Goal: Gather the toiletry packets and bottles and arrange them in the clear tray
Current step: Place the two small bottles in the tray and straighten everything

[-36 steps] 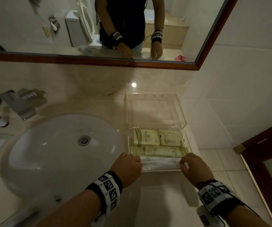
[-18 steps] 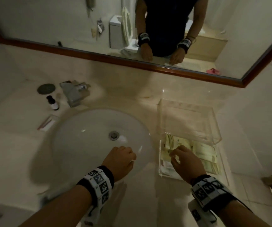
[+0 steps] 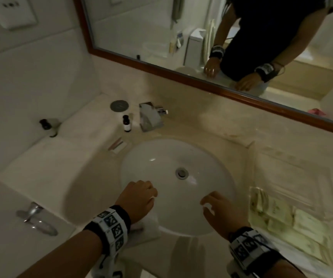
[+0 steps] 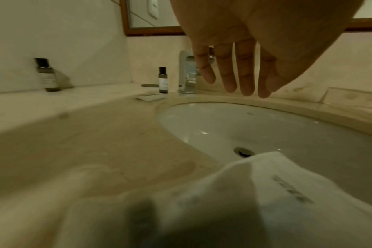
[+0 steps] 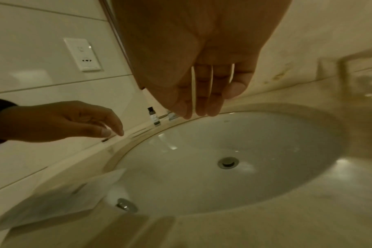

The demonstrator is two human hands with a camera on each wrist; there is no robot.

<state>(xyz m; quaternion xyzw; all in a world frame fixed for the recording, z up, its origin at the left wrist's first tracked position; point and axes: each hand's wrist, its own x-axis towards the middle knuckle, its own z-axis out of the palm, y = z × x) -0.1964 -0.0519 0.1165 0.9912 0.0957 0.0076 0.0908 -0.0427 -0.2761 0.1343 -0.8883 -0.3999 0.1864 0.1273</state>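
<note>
Both hands are hovering over the sink, left hand and right hand fingers relaxed, holding nothing; reaching next for the small bottle beside the faucet should pinch its body upright.

Your round white basin sits sunk in the pale stone worktop. Behind it stands the chrome tap, with a small dark-capped bottle just left of that. A second bottle stands farther left. To the basin's right lies the clear plastic tray, with pale packets in it.
</note>
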